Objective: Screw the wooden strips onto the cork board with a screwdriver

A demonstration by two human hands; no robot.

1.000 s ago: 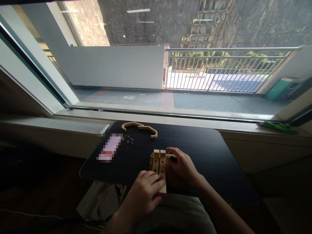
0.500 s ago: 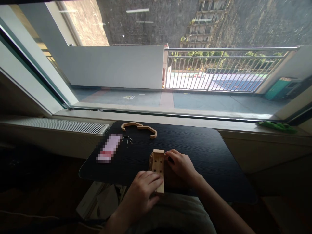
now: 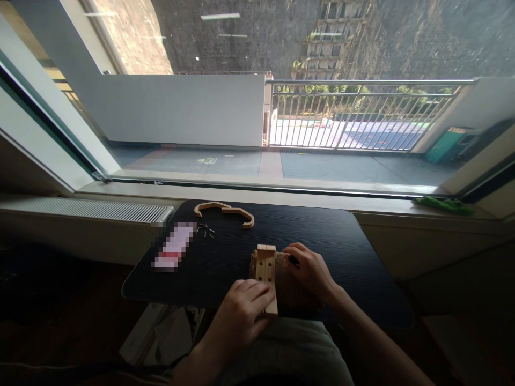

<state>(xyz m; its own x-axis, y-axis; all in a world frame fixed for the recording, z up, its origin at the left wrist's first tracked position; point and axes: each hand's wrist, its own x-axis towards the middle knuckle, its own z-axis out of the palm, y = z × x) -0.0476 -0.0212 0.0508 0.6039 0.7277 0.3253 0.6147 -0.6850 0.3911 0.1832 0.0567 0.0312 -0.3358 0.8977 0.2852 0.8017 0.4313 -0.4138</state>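
A pale wooden piece [image 3: 266, 271] with several round holes and a raised far end lies lengthwise near the table's front edge. My left hand [image 3: 247, 303] is closed over its near part, fingers across the top and thumb by the near end. Beneath and beside it is a brown, rough-edged wooden block [image 3: 295, 289], partly in shadow. My right hand [image 3: 311, 268] rests at the block's far right side with curled fingers. Something dark shows under those fingers; whether it is an object or shadow I cannot make out.
Two curved wooden pieces [image 3: 238, 213] lie at the back of the black table [image 3: 314, 228]. Several screws [image 3: 205, 231] are scattered at the left, beside a blurred pink-and-white packet [image 3: 176, 245]. A radiator [image 3: 120, 206] stands left of the table; a green cloth [image 3: 444, 205] lies on the windowsill.
The holed wooden piece and both hands have shifted slightly right over the table. My right fingertips have moved away from the piece's far end, exposing more of the brown block. The view shifted slightly.
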